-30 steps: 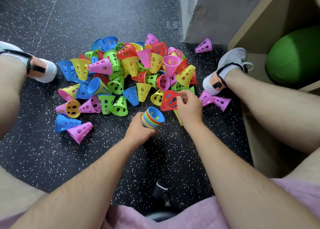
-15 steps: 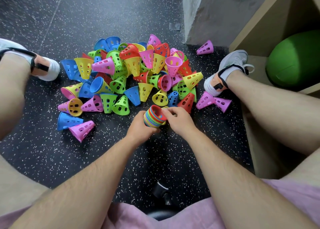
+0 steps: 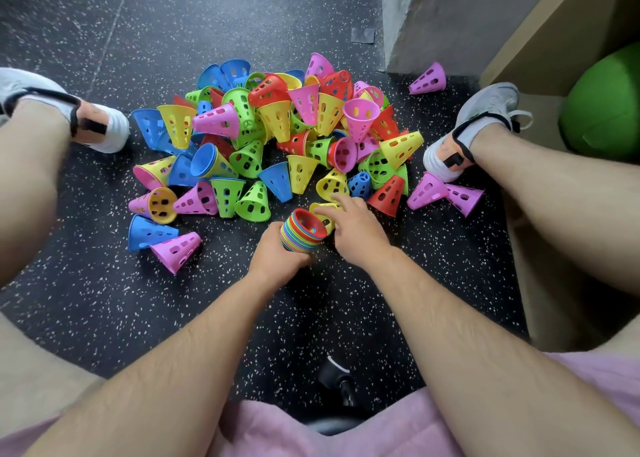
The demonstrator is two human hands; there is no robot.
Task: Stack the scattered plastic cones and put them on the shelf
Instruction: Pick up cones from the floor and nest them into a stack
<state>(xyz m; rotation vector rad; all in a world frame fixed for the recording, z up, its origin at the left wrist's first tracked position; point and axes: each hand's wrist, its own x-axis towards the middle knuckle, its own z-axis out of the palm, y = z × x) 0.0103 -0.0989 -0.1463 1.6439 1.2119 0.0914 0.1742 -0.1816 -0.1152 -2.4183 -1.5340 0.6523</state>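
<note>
Left grip (image 3: 277,254) grasps the nested cone stack (image 3: 304,229), mouth angled up for loading; right grip (image 3: 358,229), released, reaches toward a yellow cone (image 3: 333,185)

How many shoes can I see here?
2. A white-grey sneaker sits left of the pile of coloured plastic cones; a grey laced sneaker sits right of it. None appears hidden.
</note>
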